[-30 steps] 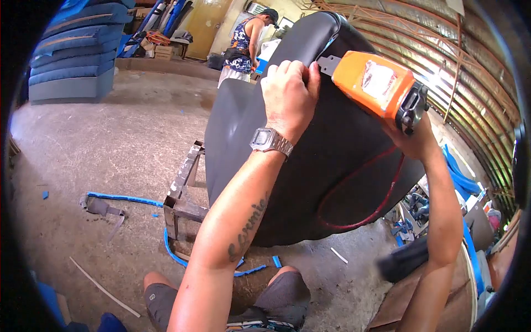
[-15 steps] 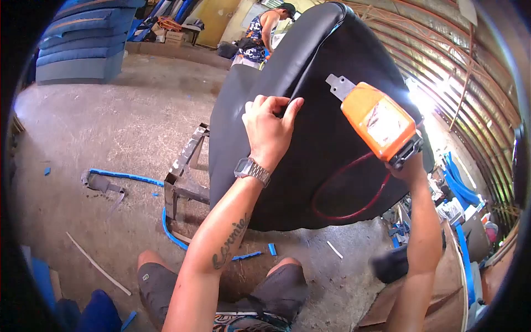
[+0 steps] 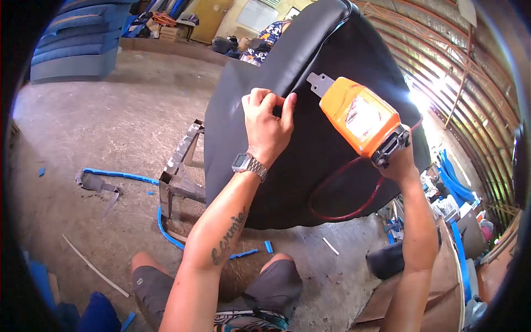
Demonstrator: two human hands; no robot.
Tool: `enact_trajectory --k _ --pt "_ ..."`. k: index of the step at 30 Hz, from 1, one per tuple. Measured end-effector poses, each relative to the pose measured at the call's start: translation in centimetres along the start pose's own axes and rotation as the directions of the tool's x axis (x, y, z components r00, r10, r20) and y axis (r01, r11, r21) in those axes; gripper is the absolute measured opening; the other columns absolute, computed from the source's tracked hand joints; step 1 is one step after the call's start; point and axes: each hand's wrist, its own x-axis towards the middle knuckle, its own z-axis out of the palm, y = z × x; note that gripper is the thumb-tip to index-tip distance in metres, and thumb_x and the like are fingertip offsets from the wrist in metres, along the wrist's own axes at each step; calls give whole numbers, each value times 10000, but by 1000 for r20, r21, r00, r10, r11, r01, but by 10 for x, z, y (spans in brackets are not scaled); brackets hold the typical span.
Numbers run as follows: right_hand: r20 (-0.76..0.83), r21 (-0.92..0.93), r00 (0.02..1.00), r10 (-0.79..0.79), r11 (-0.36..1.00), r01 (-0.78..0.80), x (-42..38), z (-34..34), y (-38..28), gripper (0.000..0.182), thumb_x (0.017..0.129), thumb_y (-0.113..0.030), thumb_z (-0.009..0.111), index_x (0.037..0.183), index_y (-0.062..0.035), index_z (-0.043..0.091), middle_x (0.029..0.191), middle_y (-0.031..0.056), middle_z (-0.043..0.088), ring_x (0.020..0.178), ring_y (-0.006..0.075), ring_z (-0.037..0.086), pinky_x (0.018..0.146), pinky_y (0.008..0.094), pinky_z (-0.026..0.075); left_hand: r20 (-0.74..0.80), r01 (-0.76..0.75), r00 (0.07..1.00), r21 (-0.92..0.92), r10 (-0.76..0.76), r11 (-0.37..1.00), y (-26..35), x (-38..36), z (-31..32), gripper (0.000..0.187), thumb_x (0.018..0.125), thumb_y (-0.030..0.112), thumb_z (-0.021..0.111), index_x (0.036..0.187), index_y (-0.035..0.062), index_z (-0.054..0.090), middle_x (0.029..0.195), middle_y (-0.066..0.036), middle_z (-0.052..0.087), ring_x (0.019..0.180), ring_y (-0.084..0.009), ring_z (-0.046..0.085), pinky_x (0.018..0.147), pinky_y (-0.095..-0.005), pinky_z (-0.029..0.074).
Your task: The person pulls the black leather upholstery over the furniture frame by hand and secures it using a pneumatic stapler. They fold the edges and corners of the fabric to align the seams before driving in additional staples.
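Note:
A large seat piece covered in black vinyl (image 3: 310, 144) stands tilted on a metal stand (image 3: 180, 177) in front of me. My left hand (image 3: 265, 124), a metal watch on its wrist, pinches a fold of the vinyl along a raised seam. My right hand (image 3: 395, 163) grips an orange pneumatic staple gun (image 3: 357, 116) from below. Its metal nose points up-left at the seam, just right of my left fingers. A red air hose (image 3: 343, 213) loops down from the gun across the vinyl.
Blue strips and scraps (image 3: 119, 176) lie on the concrete floor near the stand. Blue cushions (image 3: 74, 41) are stacked at the far left. Another person (image 3: 265, 36) stands partly hidden behind the seat. Clutter and blue material (image 3: 453, 193) sit at the right. My knees (image 3: 276, 282) are below.
My left hand slid down the seam and closed into a pinch on the vinyl. The staple gun dropped lower and now sits close beside that hand.

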Motion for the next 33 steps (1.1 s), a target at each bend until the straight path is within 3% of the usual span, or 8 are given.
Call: enact_trajectory --k 12,15,20,23,26,27,33 --pt "56 38 997 52 998 -54 20 6 -12 369 648 -20 749 1000 -29 638 895 127 676 803 304 678 700 339 541 7 32 999 -7 -32 999 -1 2 0 249 812 196 738 689 26 607 813 -96 547 801 -266 505 721 -378 419" --pt "42 52 989 142 988 -144 20 8 -16 370 642 -49 774 986 -37 638 889 124 674 791 306 677 694 336 541 1 24 1000 2 -24 1000 -1 2 0 257 817 203 735 683 25 606 821 -97 545 808 -267 507 720 -377 421" --pt "41 -46 993 114 993 -112 -6 14 -22 371 659 -10 713 1020 -31 634 904 123 680 833 304 676 721 338 538 12 -2 1000 87 1 996 -2 -11 -14 188 796 247 755 785 69 695 839 -84 548 826 -263 515 726 -375 426" --pt "-3 180 952 307 936 -302 -46 34 -38 386 684 -51 681 1062 0 621 877 140 673 831 314 675 721 338 527 72 35 996 186 -49 982 -13 -42 -44 212 738 287 799 820 106 725 855 -67 552 832 -251 522 753 -379 418" --pt "34 221 898 439 873 -435 -92 55 -47 481 672 -174 719 1086 41 600 882 170 665 775 338 657 695 369 511 106 130 982 215 -155 968 -26 -74 -63 227 710 306 818 810 122 729 853 -57 541 846 -246 515 781 -378 406" --pt "46 228 911 411 883 -410 -99 59 -50 572 632 -219 748 1101 66 586 891 189 658 748 339 644 689 385 503 108 163 976 210 -188 964 -29 -81 -66 226 710 307 819 811 125 730 848 -55 534 853 -244 510 782 -375 405" --pt "25 174 973 227 958 -228 -92 75 -57 621 600 -193 756 1128 77 572 910 214 648 764 365 635 682 399 501 114 187 972 167 -208 968 -38 -93 -67 250 711 283 824 870 120 723 920 -66 490 938 -243 465 826 -376 401"
